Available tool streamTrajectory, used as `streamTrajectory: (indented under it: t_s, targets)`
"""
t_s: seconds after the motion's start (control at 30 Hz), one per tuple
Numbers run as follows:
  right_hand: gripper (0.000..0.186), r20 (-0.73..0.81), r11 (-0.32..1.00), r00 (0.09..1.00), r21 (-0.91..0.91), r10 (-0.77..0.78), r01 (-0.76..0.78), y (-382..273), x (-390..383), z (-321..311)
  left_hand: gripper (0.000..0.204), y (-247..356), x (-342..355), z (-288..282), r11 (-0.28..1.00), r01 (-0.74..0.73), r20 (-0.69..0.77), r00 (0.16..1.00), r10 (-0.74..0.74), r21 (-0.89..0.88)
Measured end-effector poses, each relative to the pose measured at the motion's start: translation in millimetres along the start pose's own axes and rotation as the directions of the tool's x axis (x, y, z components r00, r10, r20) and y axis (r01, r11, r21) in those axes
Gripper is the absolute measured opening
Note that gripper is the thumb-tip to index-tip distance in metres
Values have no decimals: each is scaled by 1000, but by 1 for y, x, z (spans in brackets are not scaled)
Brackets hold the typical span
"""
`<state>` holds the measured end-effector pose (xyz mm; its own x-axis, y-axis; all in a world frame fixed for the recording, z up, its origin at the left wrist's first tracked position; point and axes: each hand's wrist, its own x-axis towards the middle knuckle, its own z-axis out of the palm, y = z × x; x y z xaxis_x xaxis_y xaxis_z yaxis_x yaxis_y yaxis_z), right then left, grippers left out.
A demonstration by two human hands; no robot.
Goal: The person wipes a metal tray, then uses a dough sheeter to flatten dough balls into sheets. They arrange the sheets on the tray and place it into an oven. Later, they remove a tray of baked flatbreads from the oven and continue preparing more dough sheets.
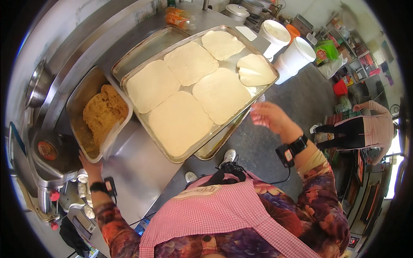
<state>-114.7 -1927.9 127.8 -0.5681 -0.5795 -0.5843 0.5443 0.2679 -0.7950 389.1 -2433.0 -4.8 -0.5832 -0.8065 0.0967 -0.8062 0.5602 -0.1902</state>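
A large metal baking tray (195,148) carries several flat, pale dough sheets (221,95). The sheet at the tray's right end (254,71) is folded over on itself. To the left is a deep metal container (74,114) with a mass of yellowish-brown filling (102,114). My left hand (90,165) is closed at the container's near end, its fingertips partly hidden along the side. Just off the tray's right edge, my right hand (272,117) has its fingers curled together; whatever is between them, if anything, is too small to tell.
Other trays lie under and behind the dough tray, one rim (133,49) showing. A dark machine (51,148) stands at the left. White buckets (297,53) stack beyond the tray's right end. Farther right, another person (365,129) bends over.
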Motion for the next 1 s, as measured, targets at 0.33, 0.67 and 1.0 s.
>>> streamTrajectory:
  t_s: [0.33,0.67,1.0]
  targets:
    - [37,117,560,855,-709,-505,428,-105,183,-128,31,182,-110,-171,369,409,482,867,129,-834]
    - [16,552,-364,726,-829,-411,424,-139,282,-149,32,500,-6,-223,282,155,225,945,236,-947]
    - [14,677,397,696,-586,-241,707,-170,220,-165,29,672,114,-162,686,-515,-496,831,253,-514]
